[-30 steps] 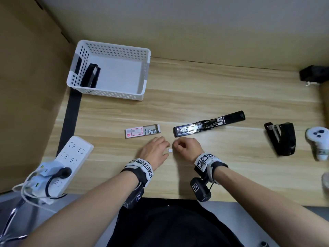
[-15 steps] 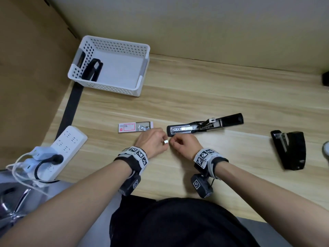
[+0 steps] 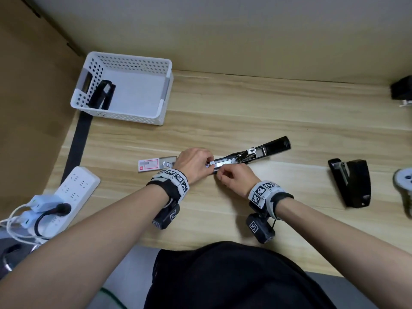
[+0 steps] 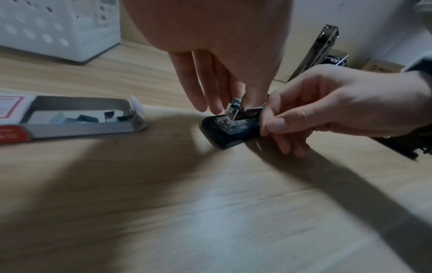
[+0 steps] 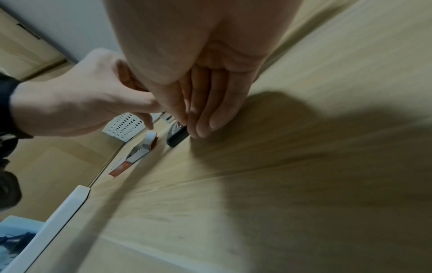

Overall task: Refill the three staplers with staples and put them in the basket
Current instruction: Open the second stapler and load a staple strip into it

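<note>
A long black stapler (image 3: 252,152) lies unfolded on the wooden table, its metal magazine pointing left. My left hand (image 3: 208,162) pinches a short strip of staples (image 3: 211,162) right at the magazine's front end (image 4: 233,108). My right hand (image 3: 219,175) grips the stapler's front from the near side, thumb and forefinger on it (image 4: 266,122). Its fingers (image 5: 203,120) cover most of the stapler nose (image 5: 177,136). A second black stapler (image 3: 102,94) leans inside the white basket (image 3: 165,94) at the back left. A third stapler (image 3: 350,181) lies unfolded at the right.
An open staple box (image 3: 153,166) lies just left of my left hand, loose staples inside (image 4: 81,116). A white power strip (image 3: 66,197) with plugs sits at the front left edge. A white controller (image 3: 404,179) and a dark object (image 3: 401,88) sit at the far right.
Both hands moved away from me, from the bare table up to the long stapler's front end, carrying the small staple strip. The right hand now grips the stapler.
</note>
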The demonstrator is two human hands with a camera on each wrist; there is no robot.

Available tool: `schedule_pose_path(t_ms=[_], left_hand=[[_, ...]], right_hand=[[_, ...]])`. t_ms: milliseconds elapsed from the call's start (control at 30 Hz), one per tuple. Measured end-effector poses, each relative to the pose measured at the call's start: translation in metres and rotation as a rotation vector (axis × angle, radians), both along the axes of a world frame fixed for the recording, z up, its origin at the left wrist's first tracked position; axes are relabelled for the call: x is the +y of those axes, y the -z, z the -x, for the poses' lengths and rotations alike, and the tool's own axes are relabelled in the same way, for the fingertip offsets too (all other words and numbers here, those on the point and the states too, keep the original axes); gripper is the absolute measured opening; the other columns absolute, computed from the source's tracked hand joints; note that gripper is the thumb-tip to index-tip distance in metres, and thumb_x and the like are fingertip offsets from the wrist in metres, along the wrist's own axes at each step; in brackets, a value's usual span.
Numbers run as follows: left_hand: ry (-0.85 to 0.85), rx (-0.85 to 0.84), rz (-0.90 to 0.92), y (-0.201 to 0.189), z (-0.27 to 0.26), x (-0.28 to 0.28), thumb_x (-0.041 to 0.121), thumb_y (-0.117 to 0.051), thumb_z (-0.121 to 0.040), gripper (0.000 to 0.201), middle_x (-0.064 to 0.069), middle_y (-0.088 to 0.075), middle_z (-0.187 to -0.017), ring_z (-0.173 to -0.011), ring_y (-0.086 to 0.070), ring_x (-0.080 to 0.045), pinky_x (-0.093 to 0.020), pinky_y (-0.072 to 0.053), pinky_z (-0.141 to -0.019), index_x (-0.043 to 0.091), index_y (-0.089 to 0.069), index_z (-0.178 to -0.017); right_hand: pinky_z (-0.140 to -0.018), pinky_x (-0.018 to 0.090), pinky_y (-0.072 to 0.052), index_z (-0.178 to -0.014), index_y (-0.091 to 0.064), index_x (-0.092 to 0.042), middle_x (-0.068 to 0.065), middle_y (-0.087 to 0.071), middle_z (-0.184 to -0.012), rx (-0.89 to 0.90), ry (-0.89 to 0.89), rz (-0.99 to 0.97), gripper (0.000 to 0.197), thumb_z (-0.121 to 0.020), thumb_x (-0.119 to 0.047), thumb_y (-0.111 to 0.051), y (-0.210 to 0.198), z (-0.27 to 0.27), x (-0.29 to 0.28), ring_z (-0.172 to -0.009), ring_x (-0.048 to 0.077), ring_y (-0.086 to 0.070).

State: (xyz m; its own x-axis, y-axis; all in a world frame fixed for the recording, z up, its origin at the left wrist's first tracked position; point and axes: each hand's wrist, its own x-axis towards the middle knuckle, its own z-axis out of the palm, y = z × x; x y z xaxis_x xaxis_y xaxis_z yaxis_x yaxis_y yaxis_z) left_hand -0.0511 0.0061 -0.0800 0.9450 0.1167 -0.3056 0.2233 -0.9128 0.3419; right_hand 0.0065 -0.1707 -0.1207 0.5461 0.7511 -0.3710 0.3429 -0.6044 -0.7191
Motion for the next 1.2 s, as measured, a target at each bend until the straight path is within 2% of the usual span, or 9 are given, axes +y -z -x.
schedule_pose_path(t_ms=[100, 433, 633, 867, 1033, 1200], left_hand=[[0.022, 0.012, 0.021, 0.000, 0.000, 0.002, 0.036, -0.063, -0.081, 0.020, 0.005, -0.072, -0.090, -0.084, -0.065, -0.023, -0.030, -0.047, -0.068, 0.024, -0.072, -0.094], [-0.009, 0.009, 0.044, -0.002, 0.005, -0.002, 0.036, -0.065, -0.081, 0.020, 0.006, -0.072, -0.093, -0.089, -0.065, -0.021, -0.031, -0.050, -0.073, 0.024, -0.073, -0.094], [-0.010, -0.015, 0.031, -0.002, 0.008, -0.006, 0.035, -0.064, -0.083, 0.018, 0.007, -0.071, -0.094, -0.088, -0.064, -0.021, -0.027, -0.038, -0.066, 0.024, -0.073, -0.093], [-0.053, -0.017, 0.074, 0.001, 0.015, -0.006, 0.032, -0.069, -0.085, 0.011, 0.009, -0.067, -0.095, -0.089, -0.062, -0.018, -0.026, -0.035, -0.065, 0.022, -0.070, -0.090], [-0.144, -0.019, 0.120, 0.000, 0.015, -0.010, 0.032, -0.072, -0.083, 0.011, 0.008, -0.069, -0.093, -0.089, -0.062, -0.018, -0.030, -0.044, -0.069, 0.022, -0.071, -0.087], [-0.112, -0.002, 0.142, -0.002, 0.016, -0.008, 0.031, -0.068, -0.084, 0.013, 0.005, -0.073, -0.093, -0.089, -0.065, -0.020, -0.034, -0.051, -0.075, 0.022, -0.076, -0.089]], right_hand=[[-0.073, 0.034, -0.051, -0.083, -0.066, -0.024, -0.008, -0.067, -0.071, 0.001, 0.011, -0.004, 0.010, -0.087, -0.030, -0.060, 0.000, -0.003, -0.001, -0.070, 0.016, -0.061], [-0.072, 0.033, -0.052, -0.079, -0.067, -0.025, -0.011, -0.062, -0.063, -0.007, 0.045, -0.016, 0.009, -0.086, -0.028, -0.063, 0.000, 0.001, 0.003, -0.065, 0.015, -0.063], [-0.074, 0.036, -0.052, -0.081, -0.068, -0.023, -0.005, -0.068, -0.068, -0.003, 0.035, -0.007, 0.010, -0.085, -0.029, -0.062, -0.001, -0.001, 0.003, -0.068, 0.018, -0.063], [-0.074, 0.035, -0.053, -0.080, -0.068, -0.023, -0.008, -0.067, -0.064, -0.003, 0.023, -0.006, 0.009, -0.086, -0.028, -0.062, -0.003, 0.000, 0.003, -0.065, 0.015, -0.064], [-0.074, 0.037, -0.053, -0.080, -0.067, -0.023, -0.006, -0.068, -0.065, 0.001, 0.018, 0.001, 0.010, -0.086, -0.028, -0.062, -0.008, -0.001, 0.002, -0.065, 0.016, -0.065], [-0.075, 0.036, -0.053, -0.080, -0.067, -0.021, -0.007, -0.067, -0.061, 0.007, 0.018, 0.026, 0.011, -0.087, -0.027, -0.061, -0.015, -0.002, 0.003, -0.064, 0.015, -0.065]])
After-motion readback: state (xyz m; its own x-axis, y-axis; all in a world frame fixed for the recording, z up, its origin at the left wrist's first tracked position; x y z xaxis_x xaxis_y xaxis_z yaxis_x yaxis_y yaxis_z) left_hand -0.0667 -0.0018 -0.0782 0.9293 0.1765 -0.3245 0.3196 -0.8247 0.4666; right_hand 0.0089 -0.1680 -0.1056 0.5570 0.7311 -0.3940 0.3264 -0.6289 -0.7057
